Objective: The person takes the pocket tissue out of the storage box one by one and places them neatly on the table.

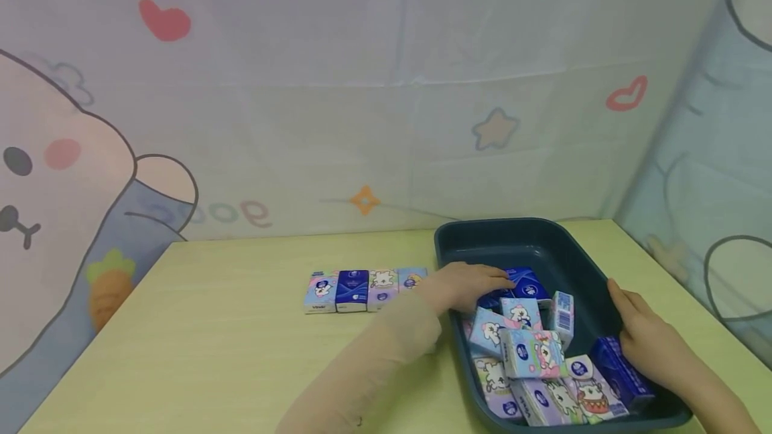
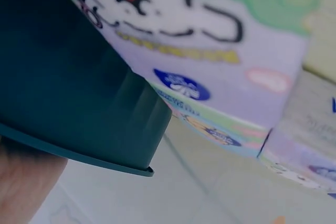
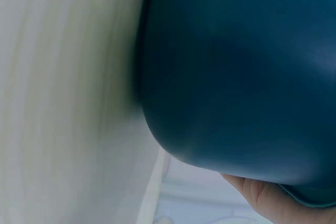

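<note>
Small tissue packs lie heaped in a dark teal plastic bin (image 1: 451, 240) on the table's right side. My left hand (image 1: 467, 284) reaches over the bin's left rim, its fingers stretched over a dark blue tissue pack (image 1: 526, 284) with fingertips right at it; the thumb is hidden. My right hand (image 1: 654, 347) grips the bin's right rim; in the right wrist view its fingers (image 3: 260, 198) wrap the edge. A pastel tissue pack (image 1: 533, 353) tops the heap, and another dark blue pack (image 1: 621, 370) leans near my right hand.
Left of the bin, several tissue packs stand side by side in a row (image 1: 352, 291) on the pale yellow table (image 1: 211, 327). My left forearm crosses in front of the row's right end. A printed cloth (image 1: 338, 86) hangs behind the table.
</note>
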Demonstrator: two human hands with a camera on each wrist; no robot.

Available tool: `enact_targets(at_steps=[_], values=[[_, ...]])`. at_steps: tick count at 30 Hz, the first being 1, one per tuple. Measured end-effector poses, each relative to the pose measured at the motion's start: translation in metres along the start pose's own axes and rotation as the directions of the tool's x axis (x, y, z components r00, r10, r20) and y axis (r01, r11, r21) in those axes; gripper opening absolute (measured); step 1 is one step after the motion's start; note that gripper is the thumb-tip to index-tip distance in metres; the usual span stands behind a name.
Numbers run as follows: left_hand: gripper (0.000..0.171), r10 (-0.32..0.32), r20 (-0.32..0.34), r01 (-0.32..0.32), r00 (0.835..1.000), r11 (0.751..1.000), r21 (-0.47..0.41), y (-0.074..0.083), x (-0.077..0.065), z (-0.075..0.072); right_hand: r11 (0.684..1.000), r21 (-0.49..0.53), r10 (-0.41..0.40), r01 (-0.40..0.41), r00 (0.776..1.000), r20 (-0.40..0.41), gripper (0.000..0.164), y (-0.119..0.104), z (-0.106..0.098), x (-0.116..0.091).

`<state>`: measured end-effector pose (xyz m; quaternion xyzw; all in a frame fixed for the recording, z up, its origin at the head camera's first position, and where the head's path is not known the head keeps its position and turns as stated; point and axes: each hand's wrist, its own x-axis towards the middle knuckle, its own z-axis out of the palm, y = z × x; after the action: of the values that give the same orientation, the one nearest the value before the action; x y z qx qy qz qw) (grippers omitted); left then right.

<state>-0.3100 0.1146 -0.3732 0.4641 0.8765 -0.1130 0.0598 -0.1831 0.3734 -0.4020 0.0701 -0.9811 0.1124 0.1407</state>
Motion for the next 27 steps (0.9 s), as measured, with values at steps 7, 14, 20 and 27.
enact_targets(at_steps=[7, 14, 20, 27], values=[[0.066, -0.023, -0.016, 0.024, 1.0, 1.0, 0.016, -0.002, 0.002, 0.0, 1.0, -0.001, 0.007, -0.007, 1.0, 0.007, 0.067, 0.0, 0.0, 0.0], [0.063, -0.136, -0.029, 0.135, 0.99, 0.99, -0.037, -0.006, -0.002, -0.002, 1.0, -0.005, 0.006, -0.006, 1.0, 0.006, 0.067, 0.001, 0.002, 0.001], [0.07, -0.157, -0.035, 0.155, 0.987, 0.987, -0.036, -0.008, -0.004, -0.004, 1.0, -0.006, 0.004, -0.004, 1.0, -0.002, 0.068, 0.003, 0.004, 0.0], [0.077, -0.168, -0.142, 0.173, 0.975, 0.985, 0.024, -0.009, -0.008, -0.007, 1.0, -0.008, -0.006, 0.006, 1.0, -0.005, 0.068, 0.005, 0.004, 0.001]])
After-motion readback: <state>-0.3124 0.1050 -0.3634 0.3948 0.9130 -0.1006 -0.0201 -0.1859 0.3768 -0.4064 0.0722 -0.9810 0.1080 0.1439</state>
